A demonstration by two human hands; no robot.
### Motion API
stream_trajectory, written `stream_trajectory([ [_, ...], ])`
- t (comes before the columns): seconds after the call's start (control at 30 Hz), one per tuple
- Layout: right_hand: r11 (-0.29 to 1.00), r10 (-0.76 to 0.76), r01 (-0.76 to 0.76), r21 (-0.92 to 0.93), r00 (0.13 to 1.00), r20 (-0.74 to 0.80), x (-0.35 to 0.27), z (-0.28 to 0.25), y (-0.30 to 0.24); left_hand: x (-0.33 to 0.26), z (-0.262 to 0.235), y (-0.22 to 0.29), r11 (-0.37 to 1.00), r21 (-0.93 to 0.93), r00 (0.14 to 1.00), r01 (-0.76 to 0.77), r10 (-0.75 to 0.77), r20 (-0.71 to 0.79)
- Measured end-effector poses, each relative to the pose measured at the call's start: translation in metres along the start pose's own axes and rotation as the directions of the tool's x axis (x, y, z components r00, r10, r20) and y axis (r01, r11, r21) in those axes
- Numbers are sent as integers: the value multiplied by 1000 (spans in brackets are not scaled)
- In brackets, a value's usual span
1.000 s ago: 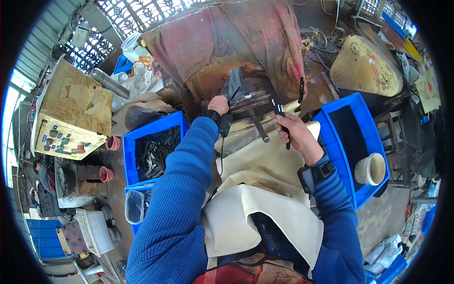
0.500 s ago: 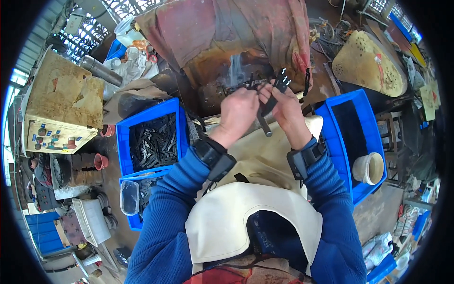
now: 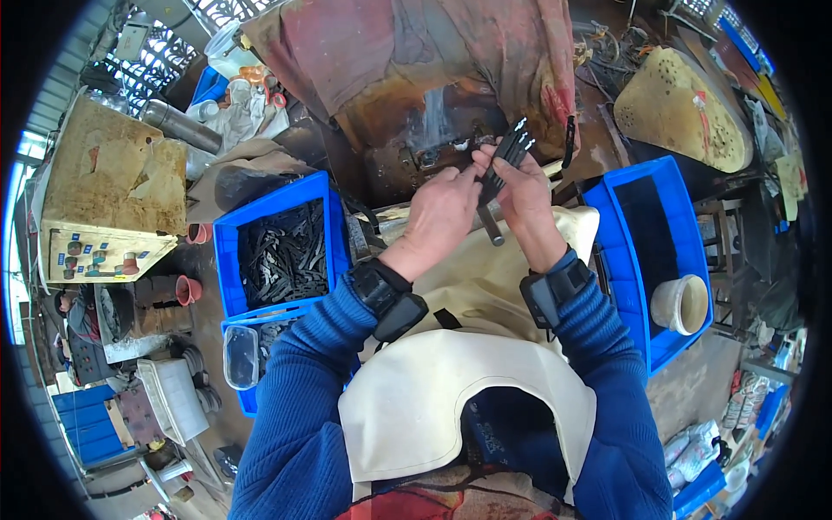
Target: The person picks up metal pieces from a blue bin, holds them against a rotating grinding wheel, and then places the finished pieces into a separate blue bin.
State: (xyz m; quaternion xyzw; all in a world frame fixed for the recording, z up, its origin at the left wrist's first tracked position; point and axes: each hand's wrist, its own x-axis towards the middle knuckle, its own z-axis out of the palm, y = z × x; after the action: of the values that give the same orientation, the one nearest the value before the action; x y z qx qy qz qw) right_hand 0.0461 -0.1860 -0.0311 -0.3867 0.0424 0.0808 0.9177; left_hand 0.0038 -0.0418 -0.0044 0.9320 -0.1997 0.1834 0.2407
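My right hand [image 3: 526, 201] is closed around a bundle of thin black strips [image 3: 506, 161] with shiny tips that point up and to the right. My left hand [image 3: 440, 208] is closed, its fingertips against the near left side of the bundle. What those fingertips pinch, if anything, is hidden. Just below the strips, a dark rod [image 3: 490, 224] juts toward me between the two hands. Beyond the hands is the stained machine recess [image 3: 390, 169], where a whitish stream [image 3: 433, 117] of liquid runs down.
To the left, a blue bin [image 3: 227, 260] holds many black strips; a clear plastic tub [image 3: 241, 357] sits below it. A blue bin [image 3: 620, 260] with a pale bucket [image 3: 679, 305] stands right. A stained cloth [image 3: 399, 52] drapes over the machine. A control box [image 3: 113, 191] stands far left.
My left hand has moved from over the machine's working spot to the edge of the strip bundle, uncovering more of that spot. My right hand still holds the strips, now gathered closer together.
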Motion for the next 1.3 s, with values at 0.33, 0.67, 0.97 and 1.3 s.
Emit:
stream_trajectory([
  [0.33, 973, 197, -188, -135, 979, 54, -18, -19, -23, 20, 19, -105, 413, -762, 795, 499, -568, 212],
  [0.67, 558, 206, -44, -829, 975, 87, -71, -45, -17, 29, 97, -162, 829, -416, 909, 373, -416, -14],
  [0.97, 343, 107, 276, -898, 938, 329, -82, -41, -13, 32, 97, -184, 816, -354, 886, 458, -384, 261],
  [1.3, 108, -35, 508, -854, 861, 508, -82, -39, -7, 32, 80, -176, 992, 128, 932, 2, -48, 359],
])
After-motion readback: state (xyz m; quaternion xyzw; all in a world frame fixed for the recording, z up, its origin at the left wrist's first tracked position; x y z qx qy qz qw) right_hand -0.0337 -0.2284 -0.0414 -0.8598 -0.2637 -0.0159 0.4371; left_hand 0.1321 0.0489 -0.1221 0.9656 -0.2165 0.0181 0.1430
